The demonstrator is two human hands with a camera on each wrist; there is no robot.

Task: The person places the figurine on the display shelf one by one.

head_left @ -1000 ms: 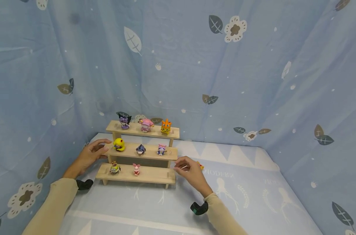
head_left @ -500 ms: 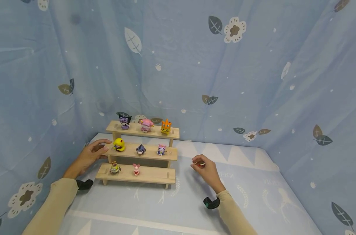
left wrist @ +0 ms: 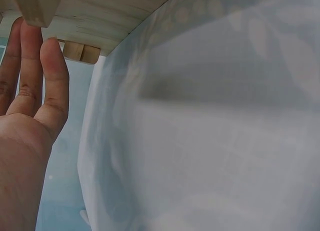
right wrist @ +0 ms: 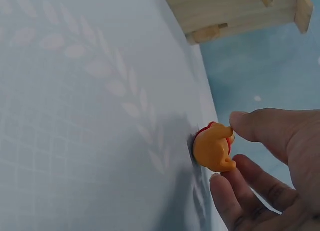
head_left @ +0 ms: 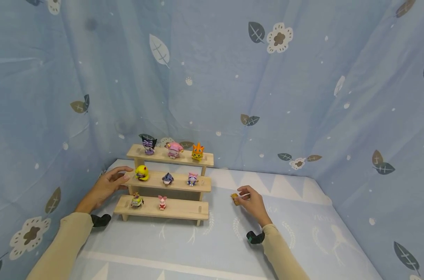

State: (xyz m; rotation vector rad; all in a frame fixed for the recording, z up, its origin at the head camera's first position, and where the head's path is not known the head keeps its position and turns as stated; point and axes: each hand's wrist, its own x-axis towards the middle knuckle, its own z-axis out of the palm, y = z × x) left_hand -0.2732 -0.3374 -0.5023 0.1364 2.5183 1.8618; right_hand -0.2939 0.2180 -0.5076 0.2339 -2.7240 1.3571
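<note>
My right hand (head_left: 254, 202) pinches a small yellow-orange bear figurine (right wrist: 212, 148) with a red band, right of the wooden display stand. In the right wrist view its thumb is at one side of the figurine and fingertips at the other; the figurine is at the mat. My left hand (head_left: 108, 183) is at the left end of the three-tier stand (head_left: 177, 182). In the left wrist view its fingers (left wrist: 54, 66) reach up, fairly straight, to the stand's wood. Nearest that hand on the middle tier is a yellow figurine (head_left: 142, 173).
The top tier bears a black-and-purple figurine (head_left: 149, 146), a pink one (head_left: 174, 150) and an orange-yellow one (head_left: 198, 152). A grey-blue donkey (head_left: 168, 179) and a pink-hatted figurine (head_left: 192, 179) share the middle tier. Below are a green figurine (head_left: 137, 200) and a pink piglet (head_left: 162, 202).
My right hand has moved right, away from the stand, to the bear figurine, which now shows left of its fingers. My left hand and the stand have stayed put.
</note>
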